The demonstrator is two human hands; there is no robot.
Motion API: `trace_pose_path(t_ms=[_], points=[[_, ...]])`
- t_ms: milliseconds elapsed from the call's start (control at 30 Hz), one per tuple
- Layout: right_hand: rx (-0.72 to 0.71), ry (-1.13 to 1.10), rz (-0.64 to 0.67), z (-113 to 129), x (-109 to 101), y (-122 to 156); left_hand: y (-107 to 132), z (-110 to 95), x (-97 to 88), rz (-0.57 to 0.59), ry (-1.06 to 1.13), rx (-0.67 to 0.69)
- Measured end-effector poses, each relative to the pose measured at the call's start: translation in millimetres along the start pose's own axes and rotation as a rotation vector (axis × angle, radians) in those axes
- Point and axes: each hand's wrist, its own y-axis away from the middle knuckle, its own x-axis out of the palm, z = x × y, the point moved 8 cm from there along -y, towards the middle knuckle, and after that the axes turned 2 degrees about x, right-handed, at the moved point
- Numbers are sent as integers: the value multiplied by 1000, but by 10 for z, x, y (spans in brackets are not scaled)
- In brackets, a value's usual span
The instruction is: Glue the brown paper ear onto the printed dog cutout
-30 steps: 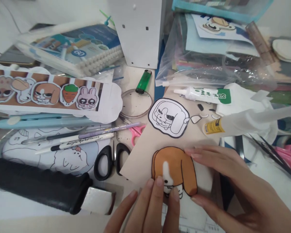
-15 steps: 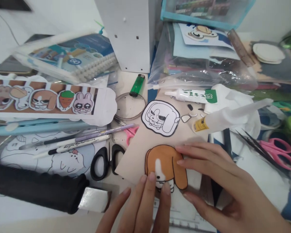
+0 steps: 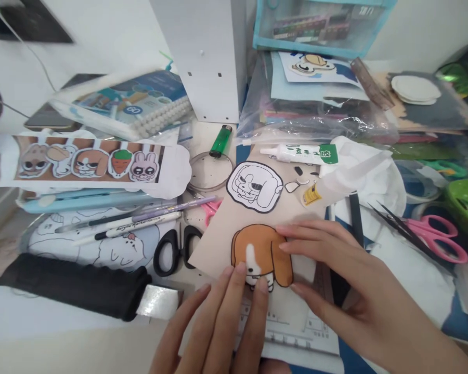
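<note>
A brown-and-white dog cutout with a long drooping ear lies on beige card. My left hand has its fingers stretched and apart, with fingertips on the lower part of the dog's face, partly covering it. On the other side, my right hand spans the ear, fingertips at its upper edge and thumb at its lower edge. Just above lies a black-bordered line drawing of a similar dog. Small black and white cut pieces sit to its right. A ruler shows beneath the card.
A glue tube and a yellow-labelled bottle lie behind my right hand. Pink-handled scissors are at right. Black-handled scissors, a black-handled tool, pens and a picture strip are at left. A green lighter lies behind.
The view has shifted slightly, so more of the ruler and the left side shows. Both hands keep nearly the same places on the dog cutout.
</note>
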Motion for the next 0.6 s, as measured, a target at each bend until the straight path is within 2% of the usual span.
trace_pose_path(t_ms=[233,333,600], points=[[-36,27,-46,17,-7,1,-4,-16,-4,6,8,34],[-39,50,-50,20,-7,0,13,-3,2,16,15,-15],[-75,124,-10,53,15,1,18,-12,-22,25,11,-4]])
